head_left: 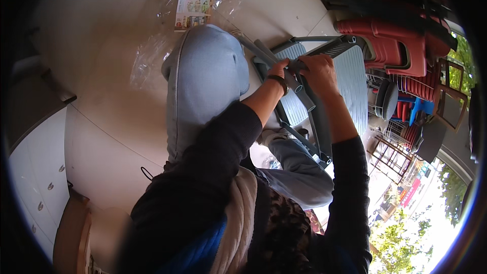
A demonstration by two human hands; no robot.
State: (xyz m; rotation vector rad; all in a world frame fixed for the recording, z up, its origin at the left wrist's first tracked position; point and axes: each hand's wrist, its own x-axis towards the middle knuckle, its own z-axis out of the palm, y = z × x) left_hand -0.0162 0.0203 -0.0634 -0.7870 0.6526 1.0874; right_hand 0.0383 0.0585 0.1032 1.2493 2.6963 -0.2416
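Note:
A grey frame with ribbed panels and dark tube legs lies on its side on the floor, just right of my knee. My left hand is closed around a grey tube in front of the frame. Close beside it, my right hand is closed, its fingertips pinching at the upper part of the tubing. A second grey tube runs alongside and crosses near my left hand. My fingers partly hide where the tubes meet.
Clear plastic wrapping and a printed sheet lie on the floor beyond my knee. Red chairs are stacked at the right, with wire racks and stools behind. A white drawer cabinet stands at the left.

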